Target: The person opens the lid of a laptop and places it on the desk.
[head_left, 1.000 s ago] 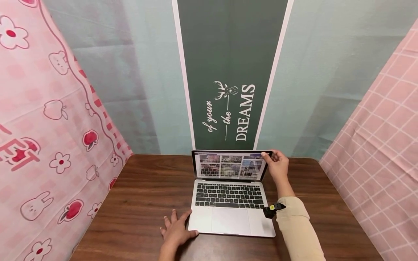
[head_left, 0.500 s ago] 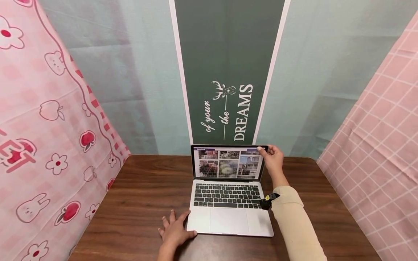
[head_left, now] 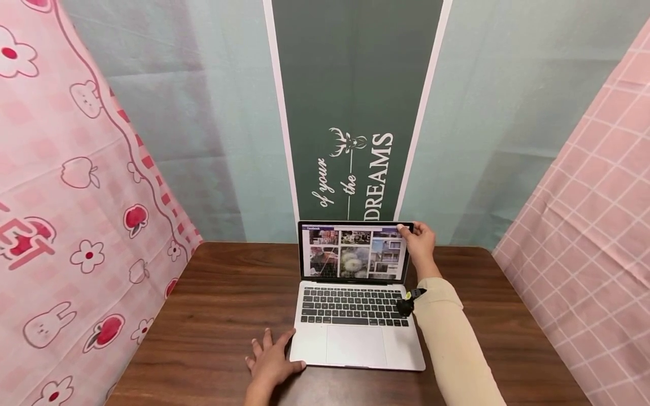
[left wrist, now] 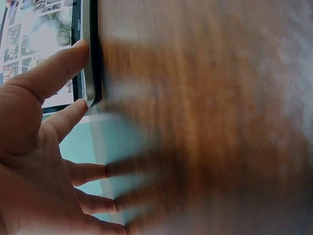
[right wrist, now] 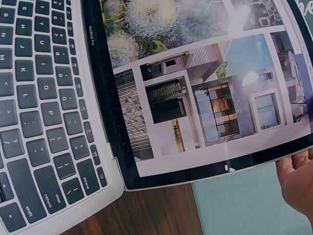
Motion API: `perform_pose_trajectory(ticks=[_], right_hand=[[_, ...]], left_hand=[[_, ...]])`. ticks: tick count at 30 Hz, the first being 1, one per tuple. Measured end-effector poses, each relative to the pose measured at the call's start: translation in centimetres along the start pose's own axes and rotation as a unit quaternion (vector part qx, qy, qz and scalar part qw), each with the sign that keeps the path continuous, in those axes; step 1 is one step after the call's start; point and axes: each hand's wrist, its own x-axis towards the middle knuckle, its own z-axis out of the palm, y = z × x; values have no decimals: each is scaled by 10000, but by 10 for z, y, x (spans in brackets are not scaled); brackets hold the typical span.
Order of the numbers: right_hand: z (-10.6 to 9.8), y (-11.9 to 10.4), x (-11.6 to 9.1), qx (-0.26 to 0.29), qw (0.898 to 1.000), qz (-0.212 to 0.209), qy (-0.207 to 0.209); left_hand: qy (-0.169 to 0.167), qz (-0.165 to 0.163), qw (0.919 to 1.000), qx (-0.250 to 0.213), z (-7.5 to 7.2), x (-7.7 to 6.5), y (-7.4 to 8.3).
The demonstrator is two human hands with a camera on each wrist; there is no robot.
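Note:
A silver laptop (head_left: 355,345) stands on the wooden table with its lid raised, a page of photos lit on the screen (head_left: 355,252). My right hand (head_left: 422,245) holds the lid's upper right corner, thumb on the front face and the other fingers behind. In the right wrist view, part of that hand (right wrist: 299,183) shows at the lid's edge. On the table at the base's front left corner lies my left hand (head_left: 273,361), fingers spread. Its thumb (left wrist: 61,68) and index finger touch the base, as the left wrist view shows.
The wooden table (head_left: 223,304) extends on both sides of the laptop. Behind it hangs a grey-green curtain (head_left: 355,73) with white lettering. Pink patterned cloths (head_left: 45,141) stand at left and right. A small black device (head_left: 405,306) is strapped to the right wrist.
The lid has tilted further back, away from me, and more of the screen shows. My right hand has moved back and slightly left with it. The left hand has stayed at the corner.

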Motion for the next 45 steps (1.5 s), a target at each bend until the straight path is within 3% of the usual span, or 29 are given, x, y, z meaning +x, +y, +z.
perform_pose_trajectory(ticks=[9, 14, 24, 40, 45], right_hand=[[10, 0, 5, -374, 9992, 130, 2], [13, -6, 8, -773, 9960, 437, 85], [16, -13, 6, -1593, 9817, 826, 632], [16, -6, 9, -1788, 9816, 466, 489], [11, -4, 10, -1426, 9885, 450, 204]], left_hand=[[9, 32, 10000, 44, -1, -2, -1], [-25, -10, 10000, 83, -2, -2, 1], [-27, 46, 9999, 106, 0, -3, 2], [10, 108, 9999, 6, -2, -2, 1], [63, 134, 9999, -82, -1, -3, 2]])
